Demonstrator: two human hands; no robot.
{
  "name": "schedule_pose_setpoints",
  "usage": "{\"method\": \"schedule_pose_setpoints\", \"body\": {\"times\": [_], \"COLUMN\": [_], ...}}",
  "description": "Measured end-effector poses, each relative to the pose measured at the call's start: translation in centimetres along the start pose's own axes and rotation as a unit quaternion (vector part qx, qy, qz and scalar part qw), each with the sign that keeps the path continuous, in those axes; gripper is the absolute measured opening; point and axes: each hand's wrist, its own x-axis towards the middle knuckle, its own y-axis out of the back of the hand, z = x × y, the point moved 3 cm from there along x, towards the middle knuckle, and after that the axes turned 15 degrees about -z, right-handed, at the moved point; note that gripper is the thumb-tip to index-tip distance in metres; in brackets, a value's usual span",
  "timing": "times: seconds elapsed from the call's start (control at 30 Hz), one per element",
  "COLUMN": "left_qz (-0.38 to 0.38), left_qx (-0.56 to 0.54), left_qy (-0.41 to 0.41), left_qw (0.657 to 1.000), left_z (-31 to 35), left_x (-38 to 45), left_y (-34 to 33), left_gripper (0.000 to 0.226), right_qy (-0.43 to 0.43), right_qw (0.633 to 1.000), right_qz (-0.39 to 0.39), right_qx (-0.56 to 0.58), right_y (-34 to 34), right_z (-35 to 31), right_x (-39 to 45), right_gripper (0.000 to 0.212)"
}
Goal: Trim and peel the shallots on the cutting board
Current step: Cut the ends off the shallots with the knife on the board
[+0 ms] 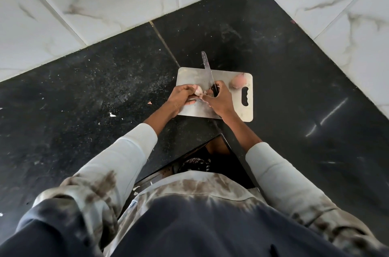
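A steel cutting board [189, 76] lies on the black counter, with a handle slot on its right side. My left hand [182, 98] grips a pale shallot [198, 90] over the board's left part. My right hand [219, 101] holds a knife by its dark handle; the blade [207, 69] points away from me past the board's far edge. My right fingertips touch the shallot's skin beside my left hand. A second, pink shallot [237, 81] lies on the board's far right corner, apart from both hands.
The black stone counter [105, 80] is L-shaped and meets white marbled wall tiles [105, 0] at the back and right. Small scraps of peel [112, 114] lie on the counter left of the board. The counter's inner corner edge is just below the board.
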Motion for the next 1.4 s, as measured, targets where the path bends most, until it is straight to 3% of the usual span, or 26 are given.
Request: {"method": "schedule_pose_setpoints", "body": {"times": [0.2, 0.53, 0.7, 0.83, 1.1, 1.23, 1.4], "left_qz": [0.03, 0.111, 0.182, 0.223, 0.159, 0.143, 0.141], "left_qx": [0.021, 0.071, 0.15, 0.223, 0.494, 0.573, 0.617], "left_qy": [-0.016, -0.038, -0.044, -0.051, -0.093, -0.092, -0.081], "left_qw": [0.999, 0.991, 0.971, 0.948, 0.85, 0.802, 0.77], "left_z": [-0.2, -1.0, -0.3, 0.9, 2.4, 2.9, 3.0], "left_x": [0.8, 1.5, 1.3, 0.7, 1.0, 1.4, 1.9], "left_y": [-0.2, 0.0, 0.1, 1.3, 1.0, 0.0, -0.5], "left_gripper": [0.015, 0.025, 0.027, 0.023, 0.036, 0.037, 0.042], "right_qy": [-0.007, 0.005, -0.002, -0.008, 0.032, 0.009, -0.03], "right_qw": [1.0, 0.998, 0.997, 0.997, 0.994, 0.995, 0.996], "right_qz": [0.01, 0.025, 0.048, 0.047, 0.074, 0.075, 0.059], "right_qx": [-0.017, -0.051, -0.063, -0.068, -0.075, -0.063, -0.062], "right_y": [-0.3, -0.9, -1.1, -1.2, 0.8, 2.4, 3.9], "right_z": [-0.4, -1.1, -1.1, -0.2, 0.5, 1.1, 2.4], "right_x": [-0.1, -0.4, -0.2, -0.3, -1.0, -1.7, -2.0], "right_gripper": [0.065, 0.068, 0.062, 0.066, 0.044, 0.053, 0.069]}}
